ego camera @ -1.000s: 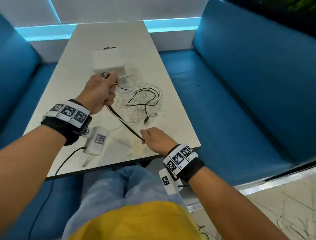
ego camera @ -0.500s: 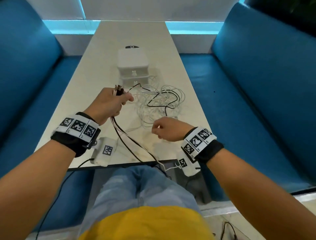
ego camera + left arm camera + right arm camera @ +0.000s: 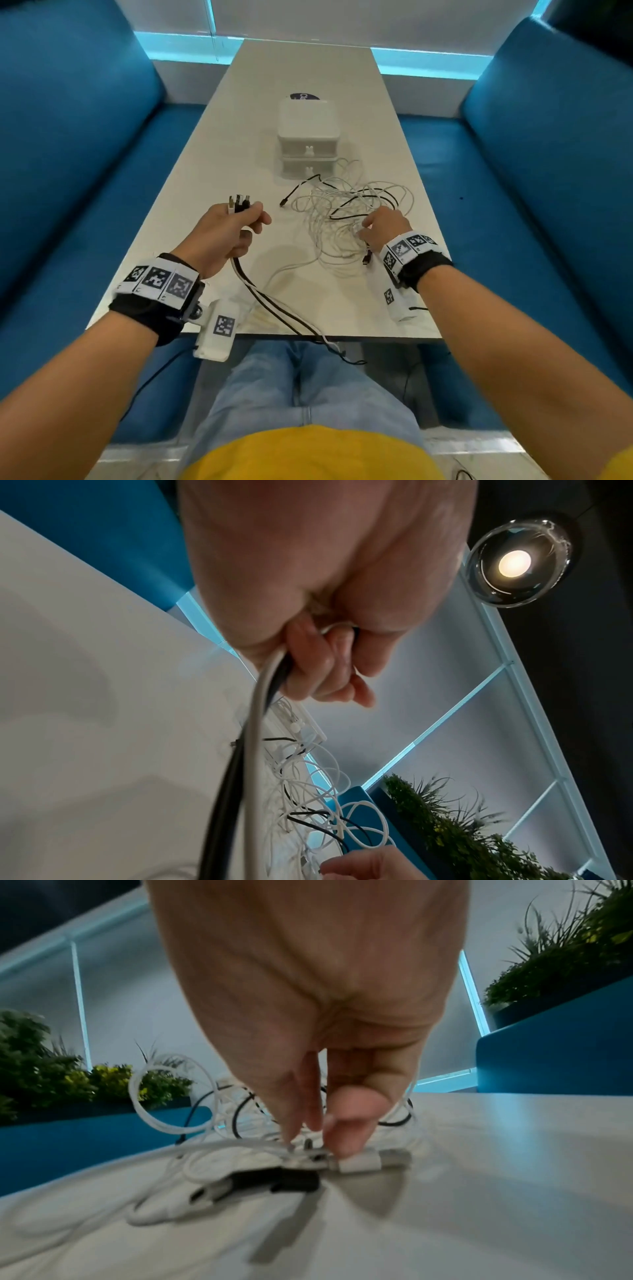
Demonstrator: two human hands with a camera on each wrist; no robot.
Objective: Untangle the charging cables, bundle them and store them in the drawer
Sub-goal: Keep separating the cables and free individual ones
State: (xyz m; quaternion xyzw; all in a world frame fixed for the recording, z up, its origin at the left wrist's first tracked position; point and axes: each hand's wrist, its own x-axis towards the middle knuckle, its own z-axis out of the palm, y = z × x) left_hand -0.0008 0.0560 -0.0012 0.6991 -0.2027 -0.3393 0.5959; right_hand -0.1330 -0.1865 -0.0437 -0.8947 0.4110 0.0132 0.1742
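L hand [image 3: 228,236] fisted round freed cables [image 3: 274,305], plugs up, tails trailing off table [image 3: 239,113] edge; prob keeps sorted ends together. R hand [image 3: 385,228] pinches white plug [image 3: 371,1161] in the tangle [image 3: 346,212], likely next to free. Drawers [image 3: 308,150] closed behind.

The table [image 3: 239,144] has a smooth, pale laminate-like top with a soft sheen. The drawer box [image 3: 308,137] looks like matt white plastic. The charging cables [image 3: 346,209] wear smooth rubbery sheaths, white and black; a white plug [image 3: 363,1162] is glossy plastic with a bare metal tip. The benches [image 3: 548,171] are blue cloth, matt. The jeans [image 3: 274,394] are faded denim. A lamp [image 3: 520,561] has a clear glass shade.
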